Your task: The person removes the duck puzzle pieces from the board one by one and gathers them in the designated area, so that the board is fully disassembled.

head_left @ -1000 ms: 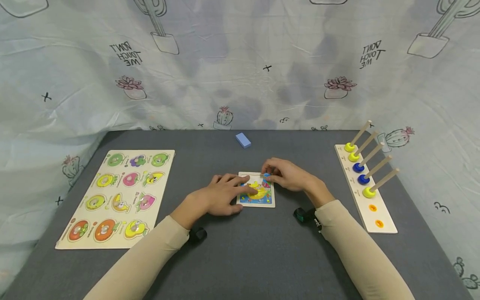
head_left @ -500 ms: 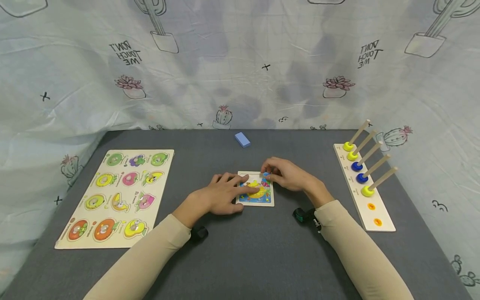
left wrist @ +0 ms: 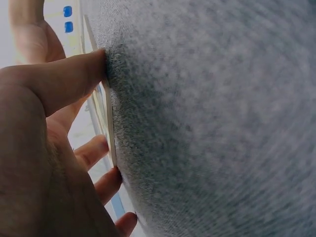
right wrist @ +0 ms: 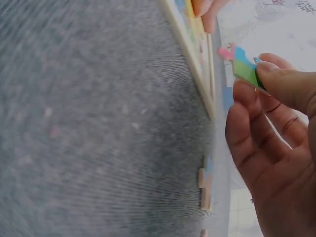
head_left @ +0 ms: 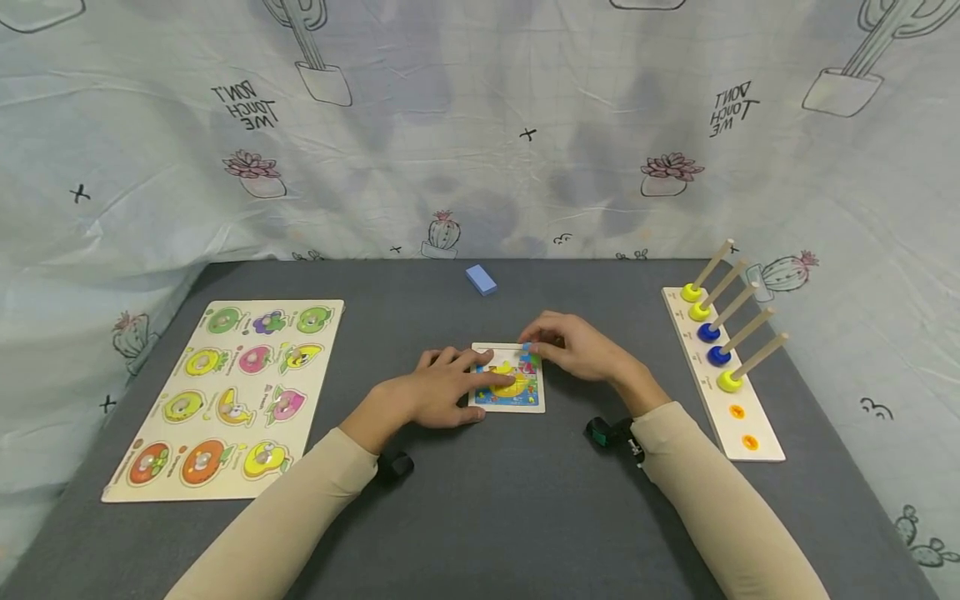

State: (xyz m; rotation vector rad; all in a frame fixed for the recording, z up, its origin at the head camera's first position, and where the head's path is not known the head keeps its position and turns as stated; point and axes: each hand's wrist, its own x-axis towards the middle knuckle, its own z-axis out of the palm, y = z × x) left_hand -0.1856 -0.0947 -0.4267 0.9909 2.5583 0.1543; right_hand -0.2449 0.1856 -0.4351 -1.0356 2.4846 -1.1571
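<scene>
In the head view a small framed jigsaw puzzle (head_left: 517, 400) with a yellow picture lies on the grey table. My left hand (head_left: 444, 390) rests on its left side with fingers spread, one finger reaching over the yellow part. In the left wrist view, the thumb (left wrist: 74, 76) and fingertips sit along the frame's edge. My right hand (head_left: 573, 346) is at the puzzle's far right corner. Between its thumb and fingers it pinches a blue, green and pink jigsaw piece (right wrist: 244, 66), which the right wrist view shows raised off the frame.
On the left lies a fruit puzzle board (head_left: 217, 387). A pegboard with yellow and blue rings (head_left: 738, 421) stands on the right, its pegs upright. A blue block (head_left: 481, 280) lies at the back. The right wrist view shows a loose jigsaw-like piece (right wrist: 206, 185) on the table.
The jigsaw piece in my right hand has tilted a little, now showing green beside the blue. My left hand stays on the puzzle. The whole head view has shifted slightly.
</scene>
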